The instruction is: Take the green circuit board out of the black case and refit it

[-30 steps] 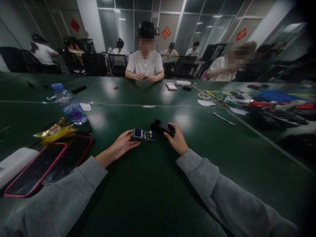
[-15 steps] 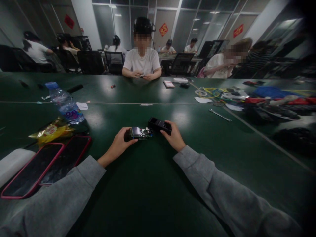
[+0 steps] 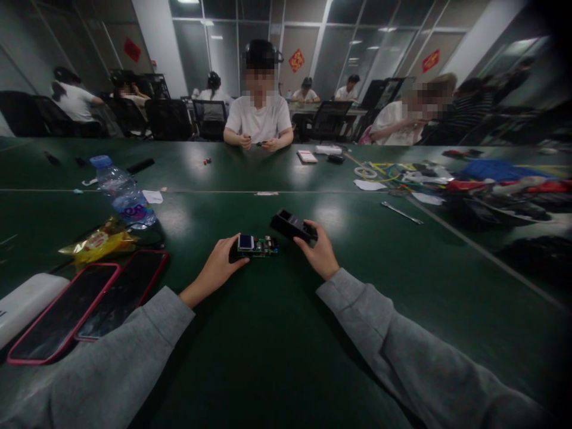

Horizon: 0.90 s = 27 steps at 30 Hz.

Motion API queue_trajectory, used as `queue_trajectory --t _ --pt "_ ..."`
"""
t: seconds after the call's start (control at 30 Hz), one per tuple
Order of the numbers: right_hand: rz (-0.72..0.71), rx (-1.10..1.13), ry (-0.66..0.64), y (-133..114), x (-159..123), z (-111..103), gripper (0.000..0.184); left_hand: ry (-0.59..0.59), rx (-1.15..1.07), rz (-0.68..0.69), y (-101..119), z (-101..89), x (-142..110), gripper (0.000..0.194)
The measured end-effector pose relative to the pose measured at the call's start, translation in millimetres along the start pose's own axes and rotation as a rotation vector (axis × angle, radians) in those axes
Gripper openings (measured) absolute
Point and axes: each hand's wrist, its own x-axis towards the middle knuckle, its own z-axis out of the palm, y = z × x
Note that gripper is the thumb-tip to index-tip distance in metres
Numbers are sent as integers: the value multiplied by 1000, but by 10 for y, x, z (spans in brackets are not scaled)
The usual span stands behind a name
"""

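Between the thumb and fingers of my left hand [image 3: 220, 262] is a green circuit board [image 3: 261, 245] with a small square screen at its left end. My right hand [image 3: 320, 250] grips a black plastic casing [image 3: 288, 224] by its right end. The casing is tilted, its far left end showing a rectangular window. Board and casing are apart, with a narrow gap between them, both just above or on the green table [image 3: 263, 357]; I cannot tell if they touch it.
To the left are two red-rimmed phones [image 3: 67, 310], a white box-like object [image 3: 29, 304], a yellow wrapper [image 3: 100, 241] and a leaning plastic bottle [image 3: 123, 193]. A wrench [image 3: 402, 213] and tangled cables [image 3: 384, 170] lie right. A person [image 3: 259, 113] sits opposite.
The whole view has shifted slightly down. The board's screen now faces me more squarely and looks darker. My hands keep their holds. The person opposite has moved their hands apart.
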Motion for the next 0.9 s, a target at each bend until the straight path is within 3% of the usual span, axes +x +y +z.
queue_trajectory --t 0.1,0.27,0.5,0.57,0.73,0.9 --pt "-58 82 16 -178 -37 13 52 -3 -25 -3 -15 -2 3 57" --pt "-184 149 -188 -420 -79 114 50 20 -50 34 -59 25 40 58" --pt "-282 129 -387 -412 36 164 52 35 -62 16 -51 46 56 51" --pt "-271 124 -451 -362 47 169 53 34 -51 8 -71 57 57 58" --pt "-234 101 -565 -281 22 189 57 46 -38 5 -44 56 46 96" --pt "-239 123 -579 -281 7 192 58 -24 -41 51 67 33 35 98"
